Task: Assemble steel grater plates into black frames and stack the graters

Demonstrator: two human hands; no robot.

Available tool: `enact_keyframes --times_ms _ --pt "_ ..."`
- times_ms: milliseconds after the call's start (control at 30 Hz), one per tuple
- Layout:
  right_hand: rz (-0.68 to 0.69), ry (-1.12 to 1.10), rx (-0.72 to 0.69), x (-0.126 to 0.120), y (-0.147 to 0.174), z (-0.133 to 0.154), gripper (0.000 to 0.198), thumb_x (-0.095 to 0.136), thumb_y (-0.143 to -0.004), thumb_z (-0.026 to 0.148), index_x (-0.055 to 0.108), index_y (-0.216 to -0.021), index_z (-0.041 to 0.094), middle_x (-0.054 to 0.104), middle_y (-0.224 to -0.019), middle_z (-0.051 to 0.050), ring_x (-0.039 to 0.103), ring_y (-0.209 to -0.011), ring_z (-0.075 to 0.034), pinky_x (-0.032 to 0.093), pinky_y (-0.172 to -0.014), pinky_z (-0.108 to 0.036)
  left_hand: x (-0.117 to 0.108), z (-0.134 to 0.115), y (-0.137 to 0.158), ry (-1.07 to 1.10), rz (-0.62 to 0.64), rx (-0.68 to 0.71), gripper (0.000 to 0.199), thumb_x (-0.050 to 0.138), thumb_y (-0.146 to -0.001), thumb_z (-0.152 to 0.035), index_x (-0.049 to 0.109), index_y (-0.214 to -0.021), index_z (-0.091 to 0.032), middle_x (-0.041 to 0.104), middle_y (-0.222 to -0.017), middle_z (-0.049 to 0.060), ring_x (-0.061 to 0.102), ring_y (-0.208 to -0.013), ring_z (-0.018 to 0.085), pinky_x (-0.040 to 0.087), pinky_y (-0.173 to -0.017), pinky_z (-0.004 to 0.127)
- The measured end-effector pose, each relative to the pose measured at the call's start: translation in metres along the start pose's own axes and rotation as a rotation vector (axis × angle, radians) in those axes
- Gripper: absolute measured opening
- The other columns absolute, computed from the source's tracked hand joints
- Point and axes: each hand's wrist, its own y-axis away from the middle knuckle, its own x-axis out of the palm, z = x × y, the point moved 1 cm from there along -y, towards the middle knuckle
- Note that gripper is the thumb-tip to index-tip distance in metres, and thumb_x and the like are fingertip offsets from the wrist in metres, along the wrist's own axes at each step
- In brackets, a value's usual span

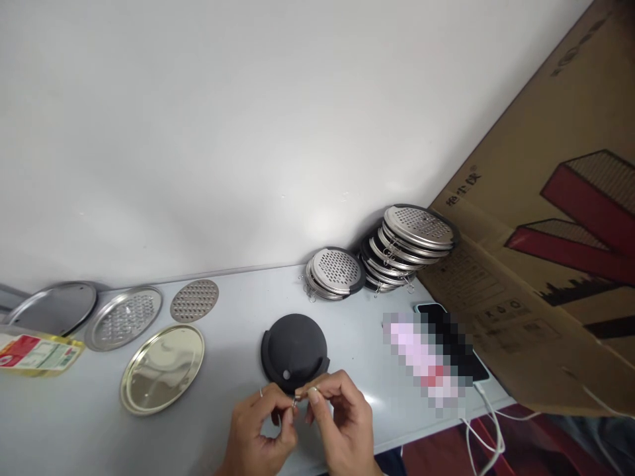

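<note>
My left hand and my right hand meet at the table's front edge, both pinched closed. Between their fingertips is a small metal piece, mostly hidden, perhaps a wire ring or clip. Just beyond the fingers a round black plastic disc with a raised rim and one small hole lies flat. To its left rest a shiny gold-toned round metal lid, a perforated metal disc and a round grater plate.
At the back stand a short stack of round graters and a taller stack, with wire loops dangling. On the right are a phone with a white cable, a blurred pink item and a cardboard box. A packet lies far left.
</note>
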Motion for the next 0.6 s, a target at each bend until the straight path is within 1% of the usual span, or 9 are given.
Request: enact_keyframes --times_ms 100,167,267,333,400,500,567,600 --pt "0.028 0.051 -0.135 -0.002 0.002 0.000 0.012 0.057 -0.092 0.014 0.065 -0.088 0.022 0.074 -0.086 -0.005 0.069 -0.070 -0.015 0.055 -0.066 -0.025 0.003 0.004 0.000 0.016 0.008 -0.099 0.019 0.052 -0.084 -0.014 0.056 -0.067 -0.021 0.060 -0.055 -0.006 0.058 -0.047 0.007 0.046 -0.050 0.014" --pt "0.064 0.073 -0.227 -0.002 0.003 0.000 0.016 0.057 -0.090 0.009 0.065 -0.093 0.023 0.075 -0.091 -0.006 0.070 -0.074 -0.016 0.056 -0.069 -0.025 0.005 0.006 0.001 0.047 0.011 -0.166 0.020 0.052 -0.086 -0.016 0.058 -0.068 -0.020 0.062 -0.056 -0.005 0.060 -0.048 0.009 0.047 -0.050 0.015" --pt "0.106 0.073 -0.284 -0.003 0.001 0.002 0.022 0.058 -0.087 0.005 0.065 -0.096 0.024 0.075 -0.096 -0.005 0.071 -0.082 -0.017 0.057 -0.073 -0.026 0.006 0.009 0.004 0.091 0.013 -0.234 0.019 0.053 -0.089 -0.019 0.063 -0.072 -0.020 0.065 -0.060 -0.003 0.063 -0.053 0.011 0.050 -0.052 0.017" --pt "0.116 0.040 -0.262 -0.004 -0.002 0.005 0.023 0.059 -0.087 0.004 0.064 -0.096 0.025 0.075 -0.098 -0.005 0.071 -0.086 -0.017 0.057 -0.077 -0.028 0.004 0.009 0.006 0.114 0.013 -0.250 0.018 0.053 -0.090 -0.020 0.065 -0.077 -0.020 0.067 -0.064 -0.002 0.065 -0.058 0.012 0.052 -0.056 0.018" --pt "0.126 0.015 -0.231 -0.004 -0.005 0.007 0.020 0.059 -0.087 0.006 0.064 -0.094 0.024 0.074 -0.099 -0.006 0.071 -0.087 -0.018 0.056 -0.077 -0.029 0.002 0.009 0.007 0.132 0.003 -0.237 0.015 0.053 -0.092 -0.020 0.065 -0.083 -0.020 0.069 -0.069 -0.001 0.066 -0.062 0.012 0.053 -0.059 0.019" --pt "0.131 0.016 -0.166 -0.004 -0.007 0.008 0.011 0.063 -0.085 0.012 0.064 -0.089 0.022 0.071 -0.091 -0.006 0.067 -0.077 -0.017 0.053 -0.069 -0.027 -0.002 0.007 0.005 0.116 -0.021 -0.176 0.010 0.056 -0.091 -0.017 0.065 -0.090 -0.021 0.071 -0.076 0.001 0.068 -0.068 0.014 0.055 -0.063 0.020" --pt "0.128 0.012 -0.090 -0.004 -0.007 0.005 0.003 0.067 -0.083 0.019 0.065 -0.085 0.021 0.066 -0.080 -0.004 0.061 -0.068 -0.016 0.050 -0.063 -0.026 -0.004 0.005 0.003 0.079 -0.043 -0.106 0.012 0.059 -0.088 -0.013 0.065 -0.093 -0.022 0.072 -0.080 0.001 0.069 -0.072 0.014 0.056 -0.066 0.021" --pt "0.124 0.001 -0.036 -0.003 -0.006 0.002 0.003 0.067 -0.084 0.023 0.066 -0.085 0.020 0.064 -0.074 -0.003 0.058 -0.064 -0.015 0.049 -0.060 -0.025 -0.005 0.005 0.002 0.058 -0.054 -0.070 0.015 0.060 -0.087 -0.011 0.066 -0.095 -0.022 0.072 -0.081 0.001 0.070 -0.074 0.014 0.056 -0.068 0.021"
